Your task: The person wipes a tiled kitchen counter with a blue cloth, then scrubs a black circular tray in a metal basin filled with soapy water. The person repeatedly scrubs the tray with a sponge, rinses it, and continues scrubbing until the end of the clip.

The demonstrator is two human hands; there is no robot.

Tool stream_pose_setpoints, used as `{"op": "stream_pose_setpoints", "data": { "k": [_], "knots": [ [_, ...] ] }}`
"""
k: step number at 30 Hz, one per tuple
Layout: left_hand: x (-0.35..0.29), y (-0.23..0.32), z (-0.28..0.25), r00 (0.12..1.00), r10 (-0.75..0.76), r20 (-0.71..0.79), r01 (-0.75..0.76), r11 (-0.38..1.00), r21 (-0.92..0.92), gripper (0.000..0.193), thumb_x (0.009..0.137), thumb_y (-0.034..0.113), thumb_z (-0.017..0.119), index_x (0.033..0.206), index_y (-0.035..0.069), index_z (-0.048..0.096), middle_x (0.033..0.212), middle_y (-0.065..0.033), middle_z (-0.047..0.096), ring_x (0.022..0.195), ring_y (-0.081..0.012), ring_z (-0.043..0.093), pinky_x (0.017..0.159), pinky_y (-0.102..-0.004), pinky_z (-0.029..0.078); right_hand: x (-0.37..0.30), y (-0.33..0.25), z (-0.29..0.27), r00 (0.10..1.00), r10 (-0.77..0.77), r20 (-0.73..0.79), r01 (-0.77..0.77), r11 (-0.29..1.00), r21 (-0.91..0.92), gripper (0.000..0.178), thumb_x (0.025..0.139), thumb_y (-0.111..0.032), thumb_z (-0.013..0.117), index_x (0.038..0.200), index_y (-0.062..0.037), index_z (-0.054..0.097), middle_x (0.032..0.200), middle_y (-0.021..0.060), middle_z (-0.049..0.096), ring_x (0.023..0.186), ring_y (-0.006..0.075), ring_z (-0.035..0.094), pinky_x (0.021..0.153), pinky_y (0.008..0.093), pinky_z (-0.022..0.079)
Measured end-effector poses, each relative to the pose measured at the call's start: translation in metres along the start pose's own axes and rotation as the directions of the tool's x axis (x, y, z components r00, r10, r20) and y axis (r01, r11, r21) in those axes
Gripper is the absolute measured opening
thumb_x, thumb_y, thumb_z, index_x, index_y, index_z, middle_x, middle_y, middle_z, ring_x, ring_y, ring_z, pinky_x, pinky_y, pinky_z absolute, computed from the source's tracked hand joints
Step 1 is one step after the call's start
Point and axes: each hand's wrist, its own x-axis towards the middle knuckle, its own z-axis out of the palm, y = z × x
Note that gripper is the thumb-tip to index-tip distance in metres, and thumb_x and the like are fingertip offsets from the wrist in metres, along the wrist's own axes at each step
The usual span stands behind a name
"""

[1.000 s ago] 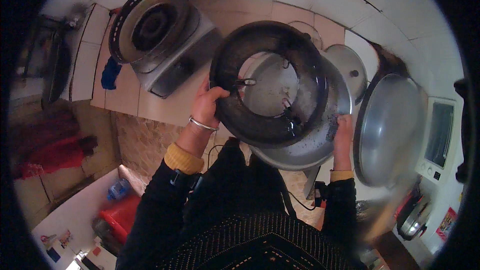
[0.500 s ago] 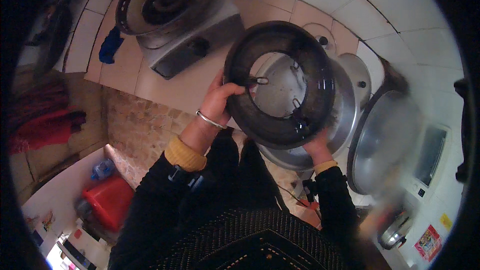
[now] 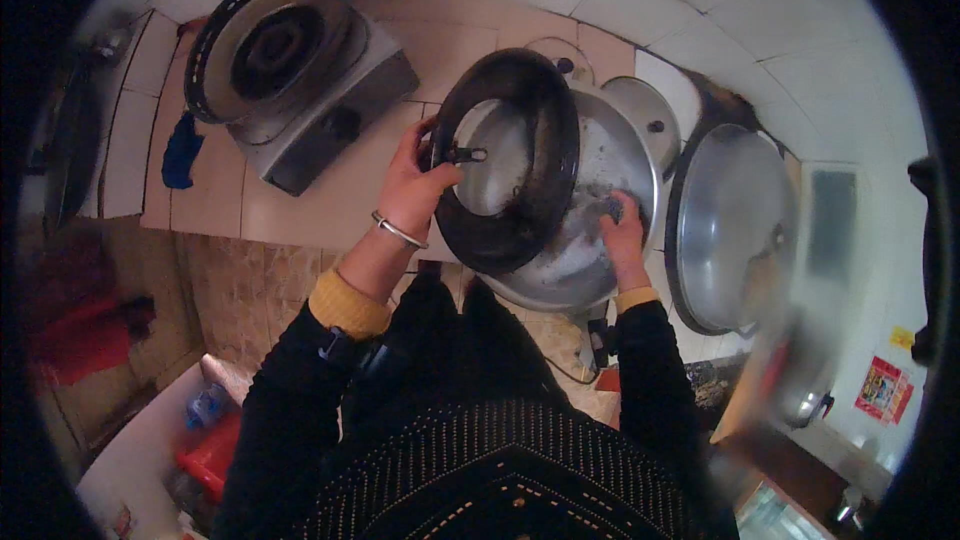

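My left hand (image 3: 412, 190) grips the left rim of a black metal stove ring (image 3: 548, 155), beside a small metal prong on its inner edge. The ring is tilted over a wide silver metal basin (image 3: 570, 275), whose inside shows dark specks. Within the basin's right part is my right hand (image 3: 624, 240), its fingers curled around a small dark grey scrubber (image 3: 612, 207), partly covered by the fingers. A gap separates the right hand from the ring.
A gas stove (image 3: 330, 130) stands on the tiled counter at the far left, with a blue cloth (image 3: 182, 150) beside it. Behind the basin lie pot lids (image 3: 640, 105). To the right leans a large metal pan (image 3: 725, 230) near the white tiled wall.
My right hand has left the ring's lower right rim and now sits apart over the basin, with the scrubber in view. The ring has tilted more steeply, and the view has shifted.
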Motion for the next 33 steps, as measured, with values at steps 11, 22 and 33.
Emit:
{"op": "stream_pose_setpoints", "data": {
  "k": [11,22,33],
  "knots": [
    [0.038,0.007,0.054,0.952,0.199,0.233,-0.286,0.849,0.444,0.056,0.072,0.009,0.07,0.125,0.001,0.054,0.101,-0.0196,0.069,0.09,-0.0275,0.068,0.081,-0.0358,0.053,-0.002,-0.203,-0.073,0.797,-0.472,-0.378,0.553,0.821,0.141,0.05,0.085,-0.028,0.073,0.126,-0.0044,0.054,0.116,0.0146,0.06,0.107,0.0292,0.059,0.094,0.0387,0.046],
    [0.04,0.017,0.094,0.892,0.195,0.408,-0.403,0.751,0.522,0.044,0.075,0.004,0.063,0.118,-0.002,0.058,0.102,-0.021,0.068,0.095,-0.0312,0.067,0.084,-0.0363,0.051,0.042,-0.205,-0.025,0.458,-0.774,-0.437,0.796,0.576,-0.185,0.019,0.084,-0.021,0.061,0.097,-0.0065,0.06,0.098,0.01,0.059,0.089,0.0324,0.053,0.081,0.0438,0.04],
    [0.026,0.012,0.093,0.91,0.096,0.404,-0.337,0.738,0.584,0.063,0.07,-0.004,0.052,0.133,-0.001,0.051,0.115,-0.0132,0.065,0.107,-0.0193,0.06,0.097,-0.0297,0.044,0.112,-0.112,-0.004,0.824,-0.173,-0.54,0.382,0.873,0.304,0.022,0.09,-0.024,0.053,0.091,-0.0035,0.062,0.093,0.0207,0.061,0.094,0.0403,0.055,0.084,0.0492,0.042]
  ]
}}
